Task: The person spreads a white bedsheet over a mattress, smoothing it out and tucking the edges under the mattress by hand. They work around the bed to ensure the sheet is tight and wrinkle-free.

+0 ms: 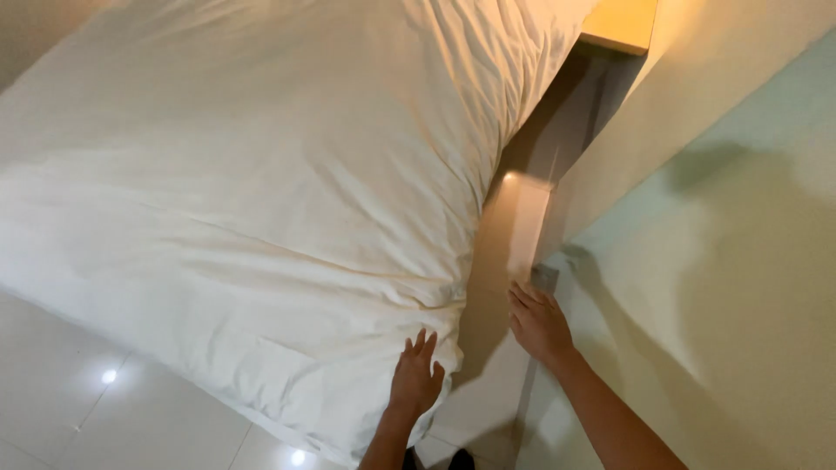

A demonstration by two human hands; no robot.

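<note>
The white duvet point(261, 191) covers the bed and fills most of the view; its surface is wrinkled, with creases running toward the corner nearest the person. That corner hangs over the edge of the bed, above the glossy tiled floor point(78, 409).

Left hand point(414, 376): placed flat on the near corner of the duvet, palm down, fingers extended and slightly spread. The hand is released; it grasps no fabric and only presses against the cover.

Right hand point(538, 324): positioned just to the right of the duvet corner, apart from the fabric, in the narrow gap between the bed and the wall point(714, 261). The fingers are extended and held together, pointing away from the person. The hand is released and holds nothing. Whether its fingertips touch the wall or the base strip cannot be determined.

The gap beside the duvet shows a strip of floor point(509, 235) with a bright light reflection. Beyond the duvet's far right edge, a wooden bedside unit point(620, 24) stands against the wall. The wall to the right of the duvet is pale, and the shadow of the person falls across it. Two small light reflections show on the floor tiles below the duvet's near edge.
</note>
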